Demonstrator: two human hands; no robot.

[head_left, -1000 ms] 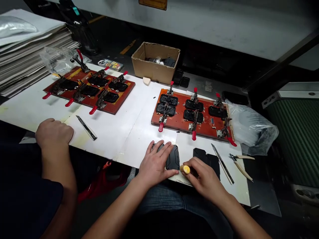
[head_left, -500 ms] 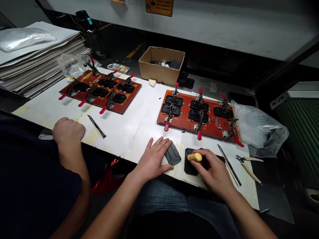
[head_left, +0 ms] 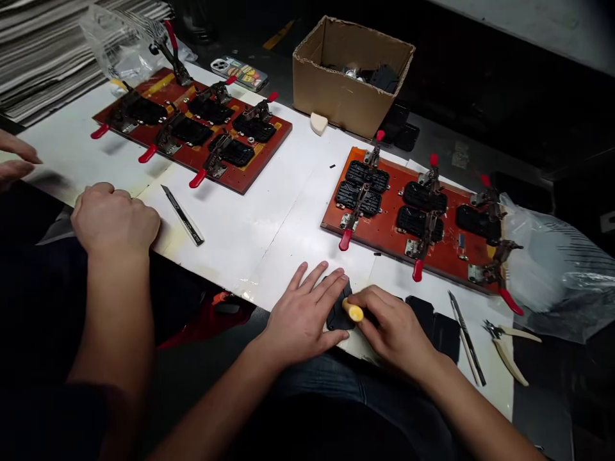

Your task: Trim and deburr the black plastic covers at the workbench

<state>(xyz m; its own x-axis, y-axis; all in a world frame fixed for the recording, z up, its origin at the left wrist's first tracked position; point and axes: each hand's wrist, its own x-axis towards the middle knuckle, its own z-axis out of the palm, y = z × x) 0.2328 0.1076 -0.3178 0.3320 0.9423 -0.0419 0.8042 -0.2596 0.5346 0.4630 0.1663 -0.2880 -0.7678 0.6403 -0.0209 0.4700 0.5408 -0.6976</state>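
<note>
My left hand (head_left: 307, 314) lies with fingers spread over a dark flat plate (head_left: 340, 317) at the table's front edge, pressing on its left side. Closed around a short yellow handle (head_left: 354, 312), my right hand (head_left: 396, 323) holds it over the right part of that same plate. The handle's round end faces me; its working end is hidden. To the right of my right hand lie dark flat plates (head_left: 446, 337), partly covered by the hand.
Two red-brown boards (head_left: 331, 221) (head_left: 243, 182) carry black parts under red-handled toggle clamps. A craft knife (head_left: 466, 336) and nippers (head_left: 504, 346) lie right; another knife (head_left: 182, 214) lies left. Behind stands a cardboard box (head_left: 341, 96). A co-worker's fist (head_left: 115, 218) rests at left.
My right hand has brought the yellow handle leftward, from the other plate to the one under my left hand. The view has tilted down, and a co-worker's other hand shows at the left edge.
</note>
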